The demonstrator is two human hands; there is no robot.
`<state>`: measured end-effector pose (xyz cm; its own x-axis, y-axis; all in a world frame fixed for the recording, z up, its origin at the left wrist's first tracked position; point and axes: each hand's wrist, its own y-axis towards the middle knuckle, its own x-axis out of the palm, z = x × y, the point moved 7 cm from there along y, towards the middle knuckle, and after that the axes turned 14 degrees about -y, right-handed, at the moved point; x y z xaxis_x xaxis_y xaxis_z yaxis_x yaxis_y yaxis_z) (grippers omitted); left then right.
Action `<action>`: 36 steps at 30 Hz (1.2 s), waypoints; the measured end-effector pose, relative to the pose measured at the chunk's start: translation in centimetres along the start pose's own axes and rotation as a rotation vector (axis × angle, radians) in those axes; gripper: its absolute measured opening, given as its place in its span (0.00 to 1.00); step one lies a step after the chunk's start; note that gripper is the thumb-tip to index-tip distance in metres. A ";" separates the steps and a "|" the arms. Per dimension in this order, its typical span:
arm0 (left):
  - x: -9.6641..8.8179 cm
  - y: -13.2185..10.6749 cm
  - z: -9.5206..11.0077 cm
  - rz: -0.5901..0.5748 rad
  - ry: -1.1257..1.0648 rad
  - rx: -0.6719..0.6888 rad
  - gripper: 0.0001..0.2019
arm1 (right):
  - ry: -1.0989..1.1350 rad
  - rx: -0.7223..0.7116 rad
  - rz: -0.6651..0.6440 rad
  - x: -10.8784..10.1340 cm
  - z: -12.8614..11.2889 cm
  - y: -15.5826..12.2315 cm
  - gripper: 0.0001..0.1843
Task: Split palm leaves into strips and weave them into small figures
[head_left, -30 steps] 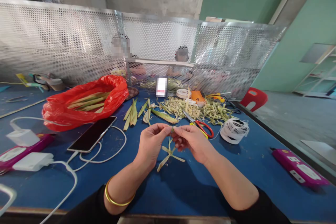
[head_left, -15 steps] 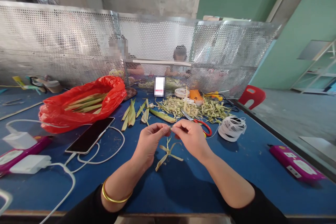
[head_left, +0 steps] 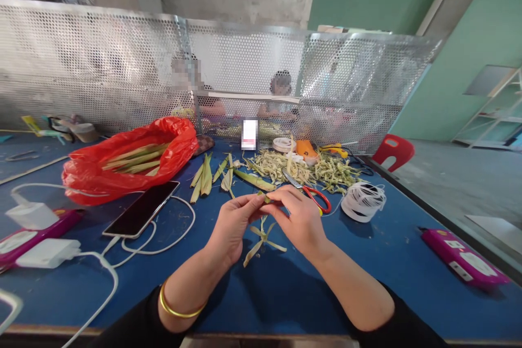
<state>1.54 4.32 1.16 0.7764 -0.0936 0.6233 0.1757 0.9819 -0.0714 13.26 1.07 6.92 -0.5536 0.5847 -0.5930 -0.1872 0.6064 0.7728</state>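
Observation:
My left hand (head_left: 233,225) and my right hand (head_left: 299,218) meet above the middle of the blue table (head_left: 285,293). Both pinch a small green leaf piece (head_left: 264,199) between fingertips, the left hand from the left, the right hand from the right. Just below the hands, pale peeled leaf strips (head_left: 263,239) lie on the table. A gold bangle (head_left: 175,309) sits on my left wrist.
Behind the hands lie green stalks (head_left: 206,174), a heap of leaf trimmings (head_left: 310,169), red-handled scissors (head_left: 312,194) and a coil of white string (head_left: 362,201). A red bag of stalks (head_left: 130,160), a phone (head_left: 141,209) with cables and chargers lie left. A purple device (head_left: 465,263) lies right. People sit behind the perforated screen (head_left: 122,70).
My right hand has shifted slightly left and its fingers have turned over the leaf piece. My left hand stays in nearly the same place.

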 end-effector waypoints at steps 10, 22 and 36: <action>0.2 0.0 0.6 -0.024 0.141 0.042 0.11 | 0.451 0.462 -0.184 1.6 2.7 -0.4 0.06; 0.1 -0.1 -0.3 0.023 0.068 -0.034 0.11 | 0.118 0.292 -0.052 0.8 1.5 -0.5 0.08; 0.0 -0.1 -0.1 0.065 0.094 -0.003 0.13 | 0.148 0.262 -0.112 1.2 1.8 -0.3 0.08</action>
<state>1.60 4.21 1.09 0.8396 -0.0448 0.5414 0.1248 0.9858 -0.1120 14.13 2.56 5.62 -0.6573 0.4333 -0.6166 -0.0487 0.7920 0.6085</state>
